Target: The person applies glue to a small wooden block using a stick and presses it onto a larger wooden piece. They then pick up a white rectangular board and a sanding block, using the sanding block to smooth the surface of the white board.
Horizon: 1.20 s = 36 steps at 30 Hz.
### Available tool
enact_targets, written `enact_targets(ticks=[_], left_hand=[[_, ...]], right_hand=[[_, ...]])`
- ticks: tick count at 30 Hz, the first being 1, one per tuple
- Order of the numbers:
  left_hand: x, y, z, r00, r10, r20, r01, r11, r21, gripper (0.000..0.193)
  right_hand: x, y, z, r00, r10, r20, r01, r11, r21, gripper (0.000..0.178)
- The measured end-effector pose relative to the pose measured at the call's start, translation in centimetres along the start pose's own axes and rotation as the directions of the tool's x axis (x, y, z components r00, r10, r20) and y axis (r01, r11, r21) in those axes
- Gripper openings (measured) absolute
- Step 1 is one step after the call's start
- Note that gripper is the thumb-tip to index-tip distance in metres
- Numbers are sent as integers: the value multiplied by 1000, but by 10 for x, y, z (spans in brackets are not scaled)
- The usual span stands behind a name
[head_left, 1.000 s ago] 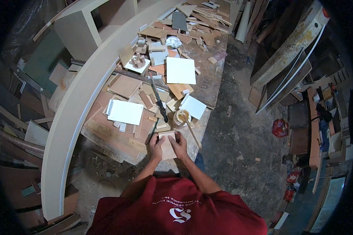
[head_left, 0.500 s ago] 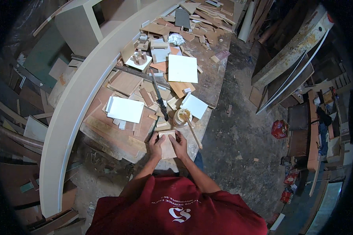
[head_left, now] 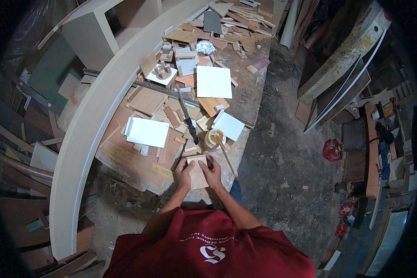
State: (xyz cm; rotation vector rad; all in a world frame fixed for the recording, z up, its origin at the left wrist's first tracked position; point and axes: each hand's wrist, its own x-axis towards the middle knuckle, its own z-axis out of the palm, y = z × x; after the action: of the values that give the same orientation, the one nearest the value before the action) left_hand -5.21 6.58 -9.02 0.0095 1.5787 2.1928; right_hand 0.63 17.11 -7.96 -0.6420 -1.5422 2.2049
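Note:
Between my two hands is a small light wooden panel [head_left: 199,179] with a narrow strip along its far edge. My left hand [head_left: 184,173] grips its left side, and my right hand [head_left: 211,172] grips the right side, thumbs lying on the face. The fingers underneath are hidden. Just beyond my right hand stands an open tub of pale paste or glue [head_left: 211,142], with a wooden stick [head_left: 228,156] leaning out of it. A dark, long-handled tool [head_left: 188,121] lies on the workbench past my left hand.
White boards [head_left: 147,131] and a larger white square panel [head_left: 213,82] lie among wood offcuts on the workbench [head_left: 245,104]. A long curved pale panel [head_left: 74,153] borders it on the left. Scrap wood is heaped at the far end. A red box [head_left: 332,150] sits on the floor at right.
The view has shifted very slightly. Both hands keep the same hold on the wooden panel, and nothing on the bench has visibly moved.

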Motion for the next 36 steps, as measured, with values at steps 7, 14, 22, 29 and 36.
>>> enact_targets(ticks=[7,14,22,29,36], left_hand=[[-2,4,5,1000,25,5,-25,1000,4,16],[-3,5,2,999,32,-10,-30,993,111,20],[-2,0,2,996,80,-38,-76,992,103,20],[-3,10,8,999,46,-26,-43,994,102,18],[-6,11,6,999,40,-13,-38,994,101,20]], right_hand=[[1,7,-3,996,-83,-16,82,996,-28,45],[1,8,-5,999,-30,11,30,999,14,40],[0,2,-3,1000,-4,-12,4,1000,-25,38],[3,9,-4,1000,-7,-7,8,999,36,37],[0,-5,0,1000,-4,7,4,1000,25,34]])
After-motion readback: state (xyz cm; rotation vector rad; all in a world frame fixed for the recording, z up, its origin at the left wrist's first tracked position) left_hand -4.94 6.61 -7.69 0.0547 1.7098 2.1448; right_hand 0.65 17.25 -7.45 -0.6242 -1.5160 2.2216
